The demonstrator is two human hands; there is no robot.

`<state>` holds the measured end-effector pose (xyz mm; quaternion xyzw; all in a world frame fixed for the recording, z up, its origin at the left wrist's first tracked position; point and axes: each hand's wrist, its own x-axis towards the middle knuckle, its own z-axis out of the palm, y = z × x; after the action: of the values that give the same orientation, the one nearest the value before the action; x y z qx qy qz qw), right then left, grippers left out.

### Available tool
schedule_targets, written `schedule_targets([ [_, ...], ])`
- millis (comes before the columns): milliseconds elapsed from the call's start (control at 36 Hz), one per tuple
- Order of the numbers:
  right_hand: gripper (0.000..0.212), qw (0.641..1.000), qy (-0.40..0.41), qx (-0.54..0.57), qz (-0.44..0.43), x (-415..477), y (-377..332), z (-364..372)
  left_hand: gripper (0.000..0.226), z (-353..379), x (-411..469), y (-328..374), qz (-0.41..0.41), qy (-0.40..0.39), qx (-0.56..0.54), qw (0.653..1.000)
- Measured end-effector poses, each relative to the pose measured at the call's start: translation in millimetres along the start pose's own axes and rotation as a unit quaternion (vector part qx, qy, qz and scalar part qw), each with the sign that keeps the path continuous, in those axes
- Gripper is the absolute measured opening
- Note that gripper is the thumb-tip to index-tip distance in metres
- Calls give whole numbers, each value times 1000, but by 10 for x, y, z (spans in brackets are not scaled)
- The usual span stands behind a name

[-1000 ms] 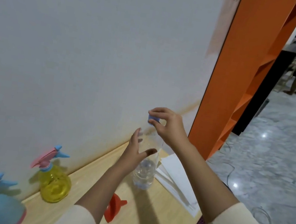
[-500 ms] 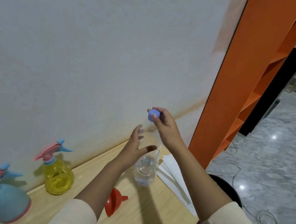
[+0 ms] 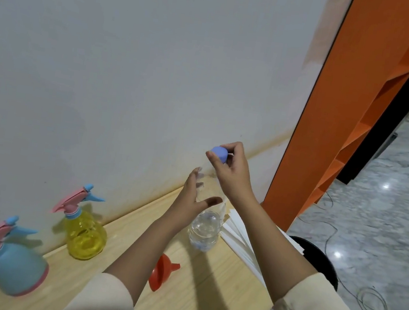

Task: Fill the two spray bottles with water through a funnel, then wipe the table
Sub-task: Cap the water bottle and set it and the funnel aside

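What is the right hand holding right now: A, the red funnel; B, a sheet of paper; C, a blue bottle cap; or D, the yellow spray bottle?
C: the right hand pinches the blue cap above the clear water bottle, while the red funnel lies on the table and the yellow spray bottle stands untouched by the wall.

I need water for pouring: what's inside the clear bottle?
The bottle shows clear liquid, seemingly water, in its lower part. The left hand covers its upper part, so the level is hidden.
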<state>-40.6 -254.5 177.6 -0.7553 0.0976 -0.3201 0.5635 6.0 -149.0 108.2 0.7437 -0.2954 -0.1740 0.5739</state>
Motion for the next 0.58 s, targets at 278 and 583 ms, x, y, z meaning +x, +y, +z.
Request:
schedule_targets([
  [278,23,996,-86,9,25,-55,48,-71,92,-2,-39,-7,-2,6,6,1000],
  [583,26,997,62,-45,-27,-5,11,75,96,4,-10,20,-12,3,4,1000],
])
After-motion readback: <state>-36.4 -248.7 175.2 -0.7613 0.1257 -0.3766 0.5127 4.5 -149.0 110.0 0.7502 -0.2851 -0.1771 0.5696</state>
